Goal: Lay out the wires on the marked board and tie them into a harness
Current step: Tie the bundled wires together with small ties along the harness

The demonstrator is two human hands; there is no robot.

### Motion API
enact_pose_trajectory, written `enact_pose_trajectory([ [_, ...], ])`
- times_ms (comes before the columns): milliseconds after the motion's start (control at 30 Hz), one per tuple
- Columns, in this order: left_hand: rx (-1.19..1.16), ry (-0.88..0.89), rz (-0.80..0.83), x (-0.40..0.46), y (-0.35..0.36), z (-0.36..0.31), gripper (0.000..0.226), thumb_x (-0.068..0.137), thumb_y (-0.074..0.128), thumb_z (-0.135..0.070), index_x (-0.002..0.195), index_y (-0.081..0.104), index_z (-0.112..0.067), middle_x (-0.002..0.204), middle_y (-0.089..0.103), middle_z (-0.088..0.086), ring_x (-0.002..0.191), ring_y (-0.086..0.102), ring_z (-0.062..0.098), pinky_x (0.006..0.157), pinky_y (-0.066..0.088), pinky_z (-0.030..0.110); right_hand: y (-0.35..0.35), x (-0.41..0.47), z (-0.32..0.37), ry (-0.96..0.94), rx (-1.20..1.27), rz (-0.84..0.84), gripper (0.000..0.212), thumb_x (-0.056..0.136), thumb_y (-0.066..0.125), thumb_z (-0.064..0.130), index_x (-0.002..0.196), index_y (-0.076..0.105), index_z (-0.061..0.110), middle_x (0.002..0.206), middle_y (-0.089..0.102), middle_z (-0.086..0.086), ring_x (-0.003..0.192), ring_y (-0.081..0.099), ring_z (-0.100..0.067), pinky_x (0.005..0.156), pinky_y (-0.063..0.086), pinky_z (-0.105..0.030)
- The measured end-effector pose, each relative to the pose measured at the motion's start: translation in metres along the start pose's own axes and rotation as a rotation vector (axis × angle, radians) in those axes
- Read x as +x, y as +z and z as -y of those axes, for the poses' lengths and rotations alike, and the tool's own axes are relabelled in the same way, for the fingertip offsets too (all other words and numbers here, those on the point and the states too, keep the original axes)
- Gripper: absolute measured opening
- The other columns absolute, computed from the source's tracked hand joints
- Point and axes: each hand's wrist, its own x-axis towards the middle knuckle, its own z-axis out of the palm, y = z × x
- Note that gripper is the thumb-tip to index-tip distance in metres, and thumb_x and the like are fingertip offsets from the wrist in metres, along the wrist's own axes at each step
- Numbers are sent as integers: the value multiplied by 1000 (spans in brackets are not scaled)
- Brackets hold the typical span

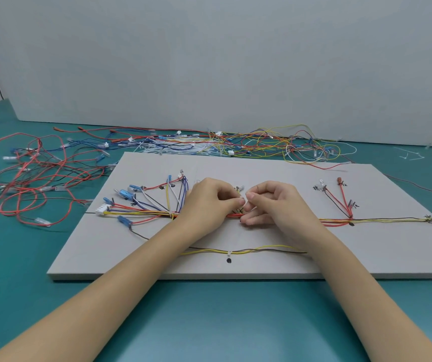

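A grey marked board (275, 267) lies on the teal table. A bundle of red, yellow and black wires (387, 220) runs along its middle line, fanning out at the left to blue terminals and a white connector (102, 209). My left hand (207, 202) and my right hand (275, 205) meet over the middle of the bundle, fingertips pinching something small between them, likely a cable tie; it is mostly hidden. A tied yellow and black pair (235, 250) lies nearer the front edge.
Loose red and black wires (27, 184) sprawl on the table to the left. A tangle of mixed wires and white cable ties (209, 145) lies behind the board along the wall. Cut tie ends (413, 155) are scattered at the far right.
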Motion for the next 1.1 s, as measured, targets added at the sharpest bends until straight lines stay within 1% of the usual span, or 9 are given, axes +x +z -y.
enact_pose_trajectory([
  [100,-15,-6,13,0,1,1,9,86,71,-21,82,77,-17,77,74,3,85,69,24,88,49,49,-3,-1,0,76,101,23,10,92,57,-5,96,66,-4,78,71,-14,66,72,-26,63,59,-24],
  [167,-21,-11,9,0,1,2,9,86,70,-20,83,77,-16,79,74,4,86,68,24,88,49,47,-6,-2,1,128,172,50,15,90,56,-10,98,67,-4,87,74,-17,75,73,-28,68,60,-25],
  [233,-29,-13,7,1,1,4,10,87,69,-20,84,76,-14,81,74,4,87,68,25,88,50,46,-8,-2,2,126,174,60,16,89,56,-11,98,67,-3,89,74,-19,76,73,-28,71,60,-27],
  [400,-75,-5,-11,1,2,8,11,89,68,-21,82,74,-14,81,74,7,86,68,28,87,50,47,-9,-4,5,37,76,35,16,88,58,-11,99,67,-2,78,72,-16,63,69,-19,57,56,-21],
  [533,-96,1,-24,1,3,9,11,89,69,-21,80,73,-15,79,74,5,85,69,27,87,50,48,-11,-5,8,23,4,48,19,87,61,-9,102,68,0,82,73,-17,65,66,-16,51,51,-20],
  [733,-89,-2,-32,0,4,8,10,89,69,-21,81,73,-17,78,73,2,85,69,23,90,49,47,-16,-5,8,50,-60,32,16,85,65,-5,98,70,3,85,75,-16,68,66,-16,51,50,-22],
  [833,-62,2,-40,-2,4,6,11,89,68,-23,80,71,-18,77,72,-1,84,68,20,90,49,45,-21,-5,9,65,-120,44,12,81,71,-2,91,72,5,83,75,-15,71,66,-18,52,50,-20],
  [967,-23,15,-46,-4,4,3,11,90,66,-23,81,70,-17,77,71,-1,83,66,20,88,48,46,-29,-7,11,49,-230,125,8,80,72,0,82,73,8,85,76,-12,74,69,-19,56,51,-21],
  [1100,-15,19,-38,-4,4,3,11,90,66,-23,82,70,-17,78,71,0,85,66,21,88,48,46,-34,-7,12,53,-285,220,7,82,71,-3,86,72,3,88,76,-12,71,69,-15,52,52,-23],
])
